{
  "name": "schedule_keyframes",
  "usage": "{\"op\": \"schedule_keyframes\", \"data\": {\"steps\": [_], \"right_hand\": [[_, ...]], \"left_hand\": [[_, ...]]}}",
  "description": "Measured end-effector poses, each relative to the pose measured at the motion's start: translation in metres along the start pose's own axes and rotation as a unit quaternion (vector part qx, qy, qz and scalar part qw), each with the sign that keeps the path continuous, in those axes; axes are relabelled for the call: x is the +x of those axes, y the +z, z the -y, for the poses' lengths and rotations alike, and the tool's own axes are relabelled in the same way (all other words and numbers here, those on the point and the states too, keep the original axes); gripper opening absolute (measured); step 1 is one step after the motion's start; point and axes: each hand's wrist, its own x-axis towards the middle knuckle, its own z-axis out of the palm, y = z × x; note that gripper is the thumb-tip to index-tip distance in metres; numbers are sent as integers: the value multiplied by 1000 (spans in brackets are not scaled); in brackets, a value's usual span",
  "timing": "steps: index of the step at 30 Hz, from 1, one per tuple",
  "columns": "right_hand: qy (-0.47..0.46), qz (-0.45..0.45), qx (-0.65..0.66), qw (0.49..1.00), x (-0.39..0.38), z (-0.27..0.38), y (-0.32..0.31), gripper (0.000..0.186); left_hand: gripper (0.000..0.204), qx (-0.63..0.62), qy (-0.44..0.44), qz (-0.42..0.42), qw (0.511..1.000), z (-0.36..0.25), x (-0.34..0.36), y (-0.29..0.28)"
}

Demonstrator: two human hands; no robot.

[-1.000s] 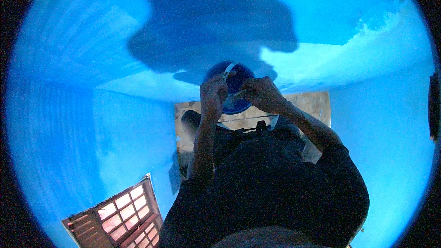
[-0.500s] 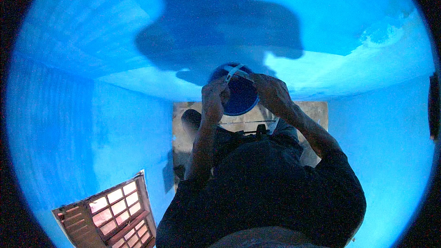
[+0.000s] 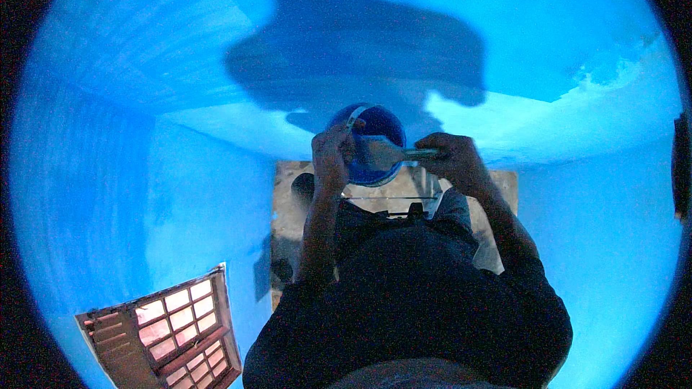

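Near the centre, my left hand (image 3: 330, 158) is closed round the light handle (image 3: 352, 119) of a blue bucket (image 3: 383, 122), held out in front of my body. The bucket's inside is deep blue. My right hand (image 3: 458, 162) grips a paintbrush (image 3: 382, 150) by its handle, with the wide, flat head lying level over the bucket's mouth, bristle end toward my left fingers. Whether the head touches the rim or those fingers I cannot tell. Part of the left fingertips is in shadow.
Blue-painted walls (image 3: 591, 238) surround me, patchy in shade, with a large shadow on the surface ahead. A wooden window (image 3: 180, 324) with small panes is at lower left. Below are a stained floor (image 3: 288, 223) and my dark shoe (image 3: 303, 187). A dark object (image 3: 679, 166) edges the far right.
My right hand has moved right and down, and the brush has swung from slanting across the bucket's top to nearly level, its head now showing broadside. My left hand stays on the bucket handle.
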Motion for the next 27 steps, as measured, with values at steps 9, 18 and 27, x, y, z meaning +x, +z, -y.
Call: {"op": "schedule_keyframes", "data": {"steps": [9, 18, 27], "right_hand": [[0, -234, 147, 961, -35, -27, 3, 21], [-162, -283, -12, 945, 119, -86, 198, 21], [-225, -369, 75, 899, 183, -66, 271, 21]], "left_hand": [[30, -59, 57, -117, 990, -47, -53, -46], [30, 133, 179, -221, 950, -88, -94, -128], [28, 3, 217, -251, 943, -102, -145, -176]]}}
